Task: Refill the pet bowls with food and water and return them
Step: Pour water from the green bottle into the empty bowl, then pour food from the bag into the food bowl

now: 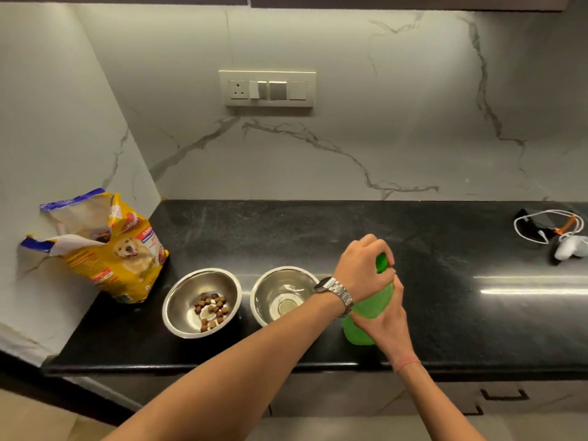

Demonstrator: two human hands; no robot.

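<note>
Left hand: I see my left hand [364, 268], with a silver metal wristwatch [335, 291] on the wrist, reaching across from lower left to right of centre; its fingers are curled over the green cap [381, 261] at the top of the bottle, gripping it.
Right hand: my right hand [386, 316] comes up from the lower right and wraps around the body of the bottle, holding it below the other hand; a thin red thread band [407, 364] sits on that wrist.
Bottle: the translucent green plastic bottle [369, 310] stands on the black polished stone counter [445, 297], right of centre, just beside the right-hand bowl; I cannot tell whether the cap is loose or tight.
Food bowl: a round stainless steel bowl [201, 302] sits lower left of centre, with a small scatter of brown kibble pieces [212, 308] on its bottom.
Water bowl: a second round stainless steel bowl [281, 294] sits just right of the first; my left wrist crosses in front of its right rim.
Food bag: a torn-open yellow and blue dog food bag [117, 249] with a puppy picture stands at the left of the frame, against the marble side wall [47, 122].
Far right: a coiled white cable [547, 226] with some small items lies on the counter at the right edge.
Wall: a cream switch and socket plate [267, 88] sits upper centre.
</note>
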